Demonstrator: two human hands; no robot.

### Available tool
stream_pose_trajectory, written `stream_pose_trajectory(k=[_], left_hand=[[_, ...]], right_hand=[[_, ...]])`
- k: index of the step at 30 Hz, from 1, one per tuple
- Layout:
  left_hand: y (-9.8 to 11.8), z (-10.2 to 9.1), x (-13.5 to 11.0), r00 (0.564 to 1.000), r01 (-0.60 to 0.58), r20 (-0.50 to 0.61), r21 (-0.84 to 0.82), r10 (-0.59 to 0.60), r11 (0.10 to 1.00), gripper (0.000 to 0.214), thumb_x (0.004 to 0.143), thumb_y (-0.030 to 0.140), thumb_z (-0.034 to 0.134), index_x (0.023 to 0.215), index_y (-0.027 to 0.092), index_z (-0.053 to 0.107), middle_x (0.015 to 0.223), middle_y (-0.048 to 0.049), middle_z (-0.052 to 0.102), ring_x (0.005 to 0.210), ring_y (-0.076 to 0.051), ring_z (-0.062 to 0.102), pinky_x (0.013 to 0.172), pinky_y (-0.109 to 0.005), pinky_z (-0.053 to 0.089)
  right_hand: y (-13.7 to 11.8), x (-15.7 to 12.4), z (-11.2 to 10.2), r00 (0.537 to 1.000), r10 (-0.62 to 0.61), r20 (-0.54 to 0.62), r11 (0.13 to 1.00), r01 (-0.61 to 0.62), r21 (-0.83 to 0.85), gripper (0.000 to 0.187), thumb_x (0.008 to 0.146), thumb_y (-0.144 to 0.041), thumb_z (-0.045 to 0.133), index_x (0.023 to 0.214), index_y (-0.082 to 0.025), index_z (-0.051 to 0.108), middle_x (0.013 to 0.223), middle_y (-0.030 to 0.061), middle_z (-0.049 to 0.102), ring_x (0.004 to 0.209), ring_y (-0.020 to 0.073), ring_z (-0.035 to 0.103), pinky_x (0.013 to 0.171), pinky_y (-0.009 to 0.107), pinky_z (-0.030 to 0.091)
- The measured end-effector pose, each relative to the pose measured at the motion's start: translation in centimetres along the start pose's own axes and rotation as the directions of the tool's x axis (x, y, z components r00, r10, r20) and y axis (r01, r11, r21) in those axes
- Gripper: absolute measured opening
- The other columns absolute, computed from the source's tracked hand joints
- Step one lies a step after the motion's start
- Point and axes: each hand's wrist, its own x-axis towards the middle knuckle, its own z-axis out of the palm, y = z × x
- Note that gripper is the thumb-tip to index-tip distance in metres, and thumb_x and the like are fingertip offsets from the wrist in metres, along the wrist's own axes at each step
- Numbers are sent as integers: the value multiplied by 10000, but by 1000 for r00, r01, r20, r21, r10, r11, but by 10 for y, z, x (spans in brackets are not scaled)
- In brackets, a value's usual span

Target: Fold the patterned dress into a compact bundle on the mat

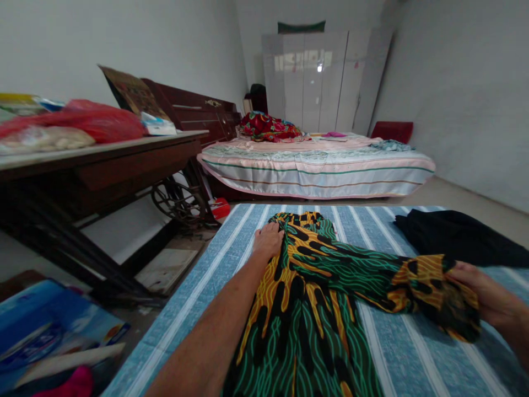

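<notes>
A long garment [306, 342] with a black, green and orange wavy print lies on the blue striped cloth [194, 309]. Its collar end points away from me and its lower part runs out of the bottom of the view. My left hand [268, 241] lies on the garment's left shoulder, fingers resting on the fabric. One sleeve [351, 270] stretches across to the right. At its cuff end, my right hand [475, 284] is closed on the bunched fabric; part of its fingers is hidden behind the cloth.
Folded black cloth [458, 234] lies at the right. A sewing-machine table [136, 160] with red plastic bags [95, 121] stands left. Beyond is a bed [314, 171], with a wardrobe [306, 82] behind it. A blue package [49, 325] sits low at the left.
</notes>
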Motion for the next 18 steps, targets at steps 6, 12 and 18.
stream_pose_trajectory(k=[6, 12, 18], left_hand=[[-1, 2, 2, 1000, 11, 2, -1, -11, 1000, 307, 918, 347, 307, 1139, 219, 476, 1317, -74, 488, 1214, -225, 413, 977, -427, 308], [-1, 3, 2, 1000, 9, 4, -10, -9, 1000, 378, 921, 353, 300, 1262, 232, 407, 1365, -69, 449, 1251, -224, 378, 999, -432, 286], [-1, 4, 0, 1000, 8, 9, -24, -8, 1000, 423, 918, 409, 308, 1298, 246, 396, 1377, -78, 438, 1275, -230, 352, 1018, -452, 263]], right_hand=[[9, 2, 2, 982, 170, 80, 984, -165, -62, 253, 564, -391, 772, 617, -194, 622, 545, -2, 640, 486, 151, 577, 454, 216, 429], [6, -8, 5, 988, 84, 128, 986, -101, 132, 239, 608, -412, 769, 665, -221, 637, 604, -31, 638, 540, 127, 573, 512, 199, 438], [14, -11, 6, 980, 198, 29, 967, -200, 160, 170, 620, -390, 736, 618, -242, 654, 613, 27, 666, 548, 195, 619, 529, 269, 482]])
